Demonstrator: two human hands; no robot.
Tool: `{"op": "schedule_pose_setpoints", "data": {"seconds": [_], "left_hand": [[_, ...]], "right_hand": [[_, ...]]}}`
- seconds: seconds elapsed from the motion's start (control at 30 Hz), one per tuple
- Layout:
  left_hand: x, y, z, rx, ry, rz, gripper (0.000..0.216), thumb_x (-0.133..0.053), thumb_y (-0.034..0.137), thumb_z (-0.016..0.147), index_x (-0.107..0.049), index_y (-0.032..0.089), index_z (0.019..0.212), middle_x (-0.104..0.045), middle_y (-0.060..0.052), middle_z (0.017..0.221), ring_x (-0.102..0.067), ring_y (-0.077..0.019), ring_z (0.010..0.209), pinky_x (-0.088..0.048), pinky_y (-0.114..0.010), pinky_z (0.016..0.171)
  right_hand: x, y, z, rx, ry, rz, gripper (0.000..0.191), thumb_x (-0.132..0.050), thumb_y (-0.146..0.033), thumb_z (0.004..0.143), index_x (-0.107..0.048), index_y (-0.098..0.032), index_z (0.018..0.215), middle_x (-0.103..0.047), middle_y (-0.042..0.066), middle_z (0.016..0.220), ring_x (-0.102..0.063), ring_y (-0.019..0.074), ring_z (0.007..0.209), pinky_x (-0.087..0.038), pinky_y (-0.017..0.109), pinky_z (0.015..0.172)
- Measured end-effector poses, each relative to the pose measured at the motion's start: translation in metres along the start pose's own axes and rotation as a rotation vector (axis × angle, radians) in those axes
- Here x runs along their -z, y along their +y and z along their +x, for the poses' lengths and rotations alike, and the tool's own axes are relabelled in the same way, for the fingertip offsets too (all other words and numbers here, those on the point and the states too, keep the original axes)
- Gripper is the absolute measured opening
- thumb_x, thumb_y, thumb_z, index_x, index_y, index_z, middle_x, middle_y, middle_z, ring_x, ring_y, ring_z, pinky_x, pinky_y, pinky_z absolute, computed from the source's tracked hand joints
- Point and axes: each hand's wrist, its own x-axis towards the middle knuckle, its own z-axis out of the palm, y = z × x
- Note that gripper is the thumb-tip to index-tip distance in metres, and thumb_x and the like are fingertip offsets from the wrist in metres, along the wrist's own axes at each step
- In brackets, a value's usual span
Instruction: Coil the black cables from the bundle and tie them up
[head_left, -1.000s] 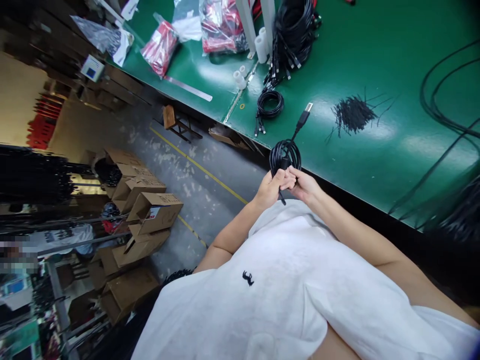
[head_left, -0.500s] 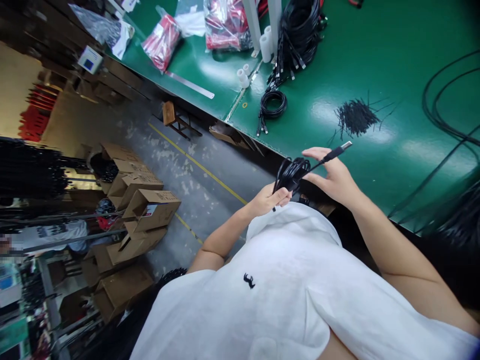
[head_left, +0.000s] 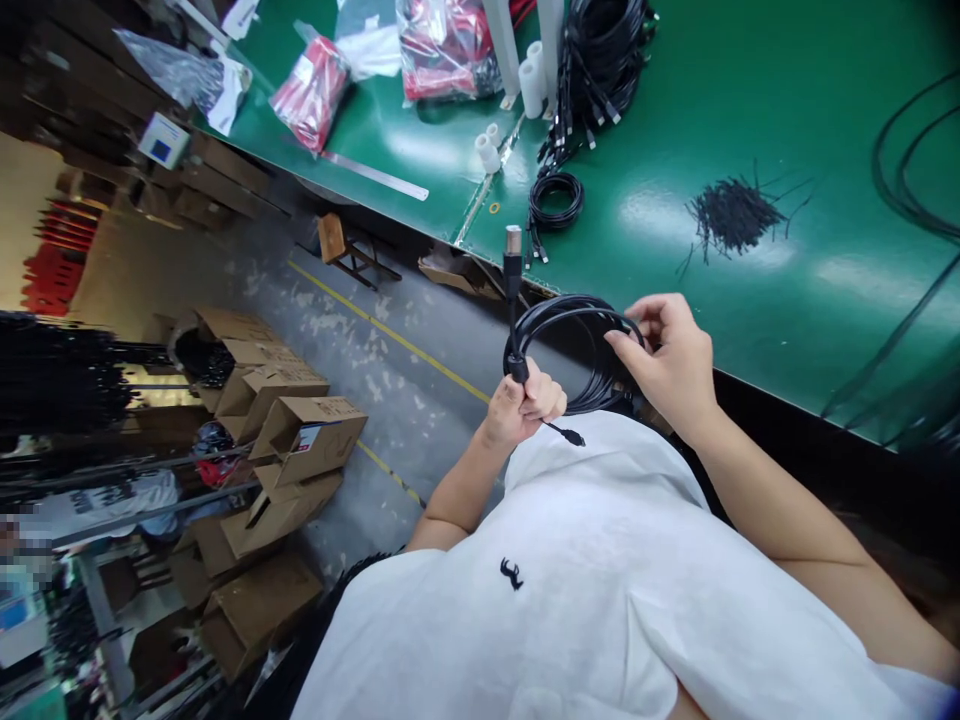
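Observation:
A black USB cable (head_left: 577,305) is wound into a loose coil above the table's front edge, in front of the white shirt. My left hand (head_left: 526,403) is closed around one side of the coil. Out of that fist the cable's large USB plug (head_left: 512,262) points up, while the small plug (head_left: 574,437) hangs out below. At the coil's opposite side, my right hand (head_left: 670,360) pinches the loops between thumb and curled fingers. Beyond my hands, a finished-looking cable coil (head_left: 556,200) lies on the green table (head_left: 810,320). A pile of short black ties (head_left: 736,215) is to its right.
A large bundle of black cables (head_left: 604,65) is beside upright metal posts at the back. White rollers (head_left: 487,152), a steel ruler (head_left: 379,176) and bagged red goods (head_left: 311,90) lie leftward. Cardboard boxes (head_left: 307,440) and a wooden stool (head_left: 332,238) stand on the floor.
The bunched cable has opened into a wide, round coil. My left hand has turned, and the large plug now points up beside it. My right hand has closed on the coil's right side.

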Motion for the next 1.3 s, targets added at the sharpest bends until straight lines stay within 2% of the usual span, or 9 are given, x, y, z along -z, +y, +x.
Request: {"op": "schedule_pose_setpoints", "data": {"seconds": [0.2,0.33,0.43,0.5,0.63,0.77,0.9,1.03,1.3], "left_hand": [[0.03,-0.011,0.002,-0.111,-0.268,0.141,0.066,-0.066,0.083,0.064,-0.04,0.022,0.055,-0.024,0.007,0.041,-0.03,-0.0095,0.042,-0.03,-0.029,0.047],[0.044,-0.008,0.001,-0.102,-0.395,0.256,0.061,-0.066,0.078,0.069,-0.051,0.021,0.057,-0.04,0.003,0.049,-0.038,-0.0105,0.049,-0.036,-0.031,0.056],[0.051,-0.002,-0.001,-0.044,-0.457,0.441,0.06,-0.069,0.078,0.066,-0.057,0.02,0.059,-0.049,-0.001,0.058,-0.044,-0.0134,0.059,-0.037,-0.032,0.063],[0.053,0.001,0.0,-0.033,-0.537,0.545,0.061,-0.066,0.079,0.068,-0.06,0.019,0.059,-0.052,-0.004,0.062,-0.046,-0.0154,0.063,-0.038,-0.032,0.066],[0.051,0.003,0.005,-0.041,-0.649,0.621,0.061,-0.06,0.079,0.073,-0.062,0.02,0.059,-0.053,-0.005,0.063,-0.047,-0.0168,0.063,-0.039,-0.031,0.066],[0.041,0.002,0.013,-0.096,-0.667,0.671,0.06,-0.051,0.075,0.082,-0.062,0.019,0.063,-0.054,-0.006,0.065,-0.047,-0.0164,0.062,-0.04,-0.03,0.066],[0.026,0.001,0.021,-0.127,-0.631,0.738,0.058,-0.052,0.074,0.081,-0.063,0.02,0.064,-0.057,-0.007,0.068,-0.049,-0.0177,0.065,-0.042,-0.031,0.07],[0.01,0.0,0.033,-0.229,-0.602,0.759,0.054,-0.047,0.066,0.088,-0.064,0.02,0.066,-0.059,-0.008,0.069,-0.051,-0.0185,0.067,-0.043,-0.032,0.073],[-0.015,0.001,0.062,-0.21,-0.549,0.814,0.053,-0.048,0.066,0.089,-0.061,0.019,0.068,-0.059,-0.007,0.071,-0.053,-0.0178,0.07,-0.044,-0.031,0.074]], "right_hand": [[-0.018,0.0,-0.001,0.137,0.091,-0.285,0.021,-0.05,-0.039,0.096,-0.063,-0.022,0.093,-0.063,0.008,0.08,-0.059,0.0229,0.076,-0.045,0.037,0.071],[-0.025,-0.002,-0.011,0.189,0.183,-0.218,0.017,-0.051,-0.035,0.095,-0.061,-0.023,0.089,-0.062,0.01,0.089,-0.06,0.0232,0.084,-0.047,0.037,0.073],[-0.03,-0.005,-0.015,0.086,0.173,-0.02,0.014,-0.055,-0.035,0.092,-0.058,-0.023,0.099,-0.055,0.002,0.075,-0.054,0.0168,0.068,-0.047,0.032,0.066],[-0.033,-0.007,-0.016,0.007,0.126,0.041,0.022,-0.06,-0.038,0.089,-0.058,-0.025,0.107,-0.048,-0.003,0.067,-0.046,0.0137,0.058,-0.044,0.029,0.061],[-0.036,-0.008,-0.01,0.016,0.114,0.007,0.019,-0.06,-0.042,0.09,-0.065,-0.024,0.096,-0.052,-0.001,0.067,-0.046,0.0138,0.056,-0.043,0.03,0.06],[-0.037,0.003,0.003,0.033,0.087,0.013,0.018,-0.057,-0.04,0.09,-0.065,-0.023,0.092,-0.053,0.0,0.066,-0.046,0.014,0.055,-0.043,0.031,0.059],[-0.032,0.02,0.023,0.159,0.046,-0.016,0.007,-0.051,-0.028,0.087,-0.056,-0.023,0.083,-0.05,0.001,0.065,-0.05,0.0173,0.06,-0.045,0.034,0.063],[-0.025,0.035,0.044,0.306,0.008,0.095,0.008,-0.05,-0.022,0.081,-0.042,-0.024,0.08,-0.062,0.009,0.094,-0.06,0.0231,0.087,-0.05,0.04,0.078],[-0.012,0.064,0.077,0.326,-0.057,0.212,0.012,-0.047,-0.017,0.082,-0.039,-0.024,0.083,-0.062,0.004,0.083,-0.057,0.0186,0.075,-0.047,0.036,0.074]]}}
